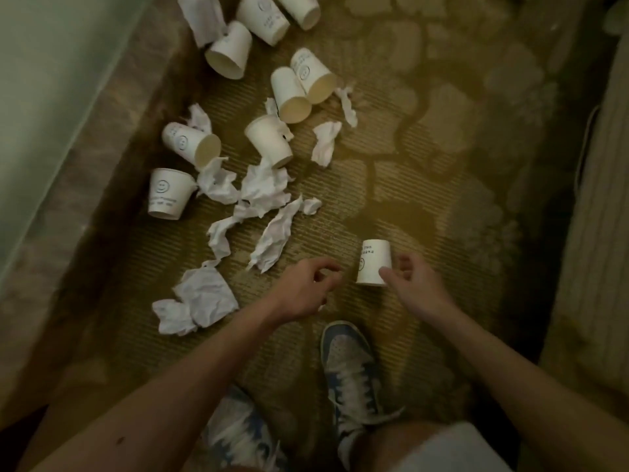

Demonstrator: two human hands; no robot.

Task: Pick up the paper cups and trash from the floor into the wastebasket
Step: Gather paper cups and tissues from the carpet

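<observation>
While the upturned cup [372, 262] stands on the carpet [425, 185], the right hand [413, 282] hovers just beside it — grip loose, empty; left hand [303, 291] opposite, likewise.

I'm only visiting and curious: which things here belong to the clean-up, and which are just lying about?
Part of the job: paper cups, including the nearest cup by the right hand; crumpled paper.
Just there: carpet; sneakers.
No wastebasket is in view.
</observation>
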